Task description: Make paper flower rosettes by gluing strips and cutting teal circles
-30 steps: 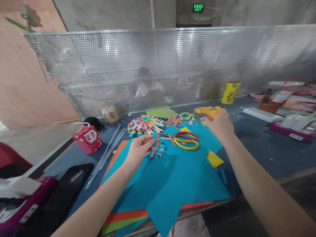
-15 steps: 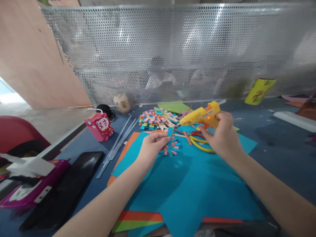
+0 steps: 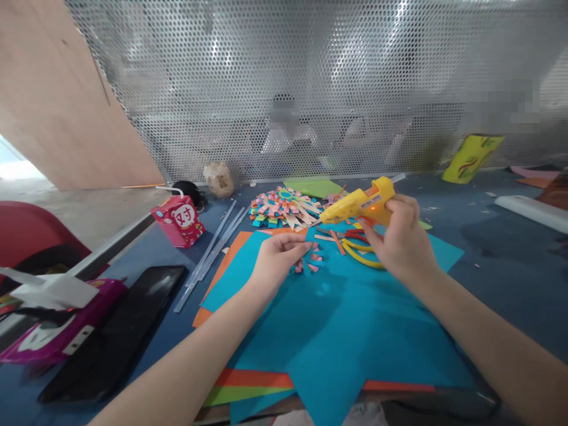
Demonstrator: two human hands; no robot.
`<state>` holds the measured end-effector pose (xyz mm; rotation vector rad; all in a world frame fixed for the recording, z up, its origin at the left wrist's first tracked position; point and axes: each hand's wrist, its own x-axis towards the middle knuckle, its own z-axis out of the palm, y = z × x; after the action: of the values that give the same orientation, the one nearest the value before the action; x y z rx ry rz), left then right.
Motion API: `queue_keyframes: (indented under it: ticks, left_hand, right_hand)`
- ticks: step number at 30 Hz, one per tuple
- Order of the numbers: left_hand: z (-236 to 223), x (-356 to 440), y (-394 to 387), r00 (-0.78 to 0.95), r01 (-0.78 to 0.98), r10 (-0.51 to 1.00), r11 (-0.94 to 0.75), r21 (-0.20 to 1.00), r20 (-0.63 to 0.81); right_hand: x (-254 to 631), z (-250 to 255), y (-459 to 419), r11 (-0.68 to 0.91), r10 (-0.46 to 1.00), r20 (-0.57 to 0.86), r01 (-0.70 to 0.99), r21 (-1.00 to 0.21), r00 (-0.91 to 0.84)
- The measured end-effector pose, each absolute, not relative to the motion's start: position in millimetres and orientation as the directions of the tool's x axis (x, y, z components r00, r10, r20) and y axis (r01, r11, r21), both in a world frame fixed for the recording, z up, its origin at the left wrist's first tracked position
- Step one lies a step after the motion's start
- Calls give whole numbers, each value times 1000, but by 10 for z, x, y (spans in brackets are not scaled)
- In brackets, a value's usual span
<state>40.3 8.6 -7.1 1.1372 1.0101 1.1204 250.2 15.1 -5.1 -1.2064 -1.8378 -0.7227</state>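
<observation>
My right hand (image 3: 402, 239) grips a yellow hot glue gun (image 3: 357, 203), held above the table with its nozzle pointing left. My left hand (image 3: 277, 260) pinches a small paper flower (image 3: 312, 260) of pink and blue strips and a blue strip, over large blue paper sheets (image 3: 341, 319). The nozzle hovers just above and right of this flower. Red and yellow scissors (image 3: 355, 245) lie on the blue paper under my right hand. A bigger multicoloured paper flower (image 3: 279, 210) rests farther back.
A red drink carton (image 3: 177, 220) with a straw stands at left, beside several clear glue sticks (image 3: 213, 251). A black tablet (image 3: 115, 331) and a purple device (image 3: 53, 331) lie at near left. A perforated metal screen (image 3: 310, 89) backs the table. A yellow can (image 3: 471, 157) leans at far right.
My right hand took the glue gun from the back of the table and brought it toward the small flower. The left hand kept hold of the flower. The view tilted down.
</observation>
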Motion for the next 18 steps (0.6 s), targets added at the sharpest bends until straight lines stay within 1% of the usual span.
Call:
queue_keyframes:
  ticks: [5, 11, 18]
  left_hand:
    - [-66, 400, 87, 177, -166, 984, 46, 985, -17]
    - [-62, 396, 80, 167, -172, 986, 39, 984, -10]
    - [-85, 394, 98, 159, -181, 987, 26, 983, 3]
  right_hand:
    - [2506, -39, 149, 377, 441, 866, 924, 58, -234]
    - [2515, -43, 157, 339, 442, 867, 938, 76, -230]
    - [2534, -51, 157, 341, 451, 859, 936, 86, -243]
